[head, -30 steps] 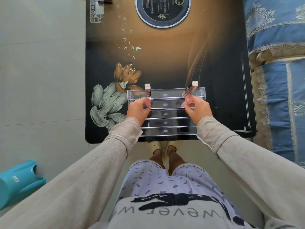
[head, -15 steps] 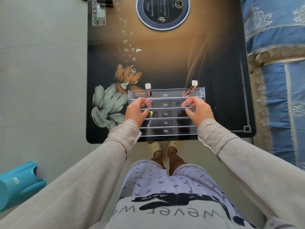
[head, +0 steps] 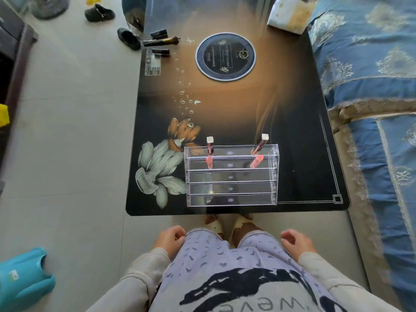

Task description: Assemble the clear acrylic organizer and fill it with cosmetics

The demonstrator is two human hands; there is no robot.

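The left hand [head: 170,240] and the right hand [head: 296,243] hung by the person's legs, fingers softly curled and holding nothing. The clear plastic stepped organizer [head: 230,176] stood on the dark glass table with painted flowers [head: 225,109], out in front of the fingers and not touching them. A pink lip gloss tube with a white cap [head: 210,146] and a second pink tube [head: 261,144] stood in its top row, farthest from the fingers.
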